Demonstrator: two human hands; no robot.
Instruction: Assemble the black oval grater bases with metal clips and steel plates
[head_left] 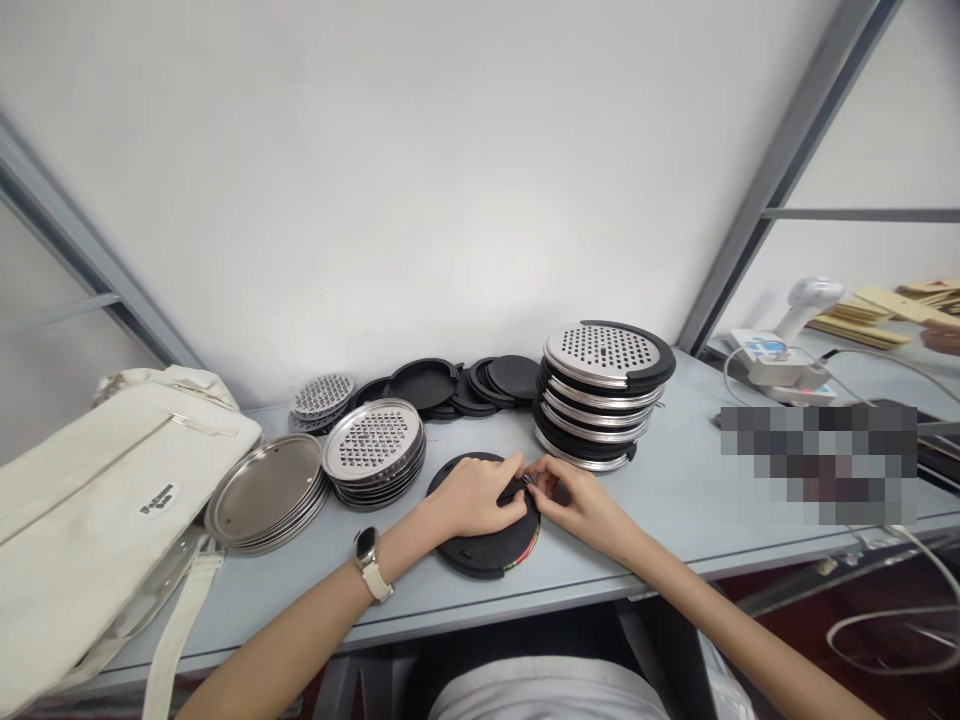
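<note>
A round black disc (pixel 480 553) lies flat on the grey table in front of me, with a strip of red, yellow and green along its right edge. My left hand (pixel 474 494) rests over the disc, its thumb and fingers closed on the disc's upper right part. At that same rim my right hand (pixel 576 505) pinches, thumb against fingers, on something small and dark that I cannot make out. The fingertips of both hands nearly meet there. Just behind my right hand stands a tall stack of graters (pixel 604 348) with perforated metal faces and black rims.
Several black round parts (pixel 424 385) lie along the wall. Left of the disc are stacked metal grater plates (pixel 373 440), plain metal plates (pixel 266 490) and a cream bag (pixel 97 510). A white handheld scanner (pixel 814 295) stands at right, near a white device (pixel 765 355) and cables.
</note>
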